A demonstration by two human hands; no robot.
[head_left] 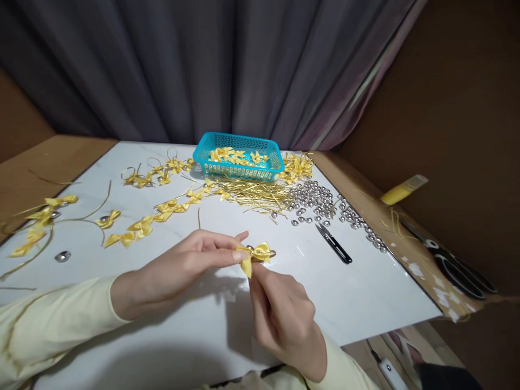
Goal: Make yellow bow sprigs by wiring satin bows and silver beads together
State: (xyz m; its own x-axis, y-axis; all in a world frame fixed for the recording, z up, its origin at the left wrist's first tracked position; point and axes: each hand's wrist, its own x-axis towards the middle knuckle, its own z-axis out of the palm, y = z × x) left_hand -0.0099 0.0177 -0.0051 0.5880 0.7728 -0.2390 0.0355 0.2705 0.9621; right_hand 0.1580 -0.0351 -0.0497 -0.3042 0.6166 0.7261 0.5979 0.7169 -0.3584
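Note:
Near the middle of the white board, my left hand (195,257) pinches the left side of a yellow ribbon bow (260,252) between thumb and fingers. My right hand (282,309) is closed at the bow's lower edge, its fingertips touching it from below. A small metallic piece and a thin gold loop show at the bow; the exact fastening is too small to tell. More yellow bows (142,227) lie in a slanting row beyond my left hand. Gold cords (260,193) lie in a pile behind the bow.
A blue basket (239,172) holding yellow bows stands at the back. Silver metal pieces (312,195) and black thread snips (333,244) lie to the right. Large scissors (455,268) and a yellow tube (402,190) are at the right edge. Bows with cords (40,216) lie far left.

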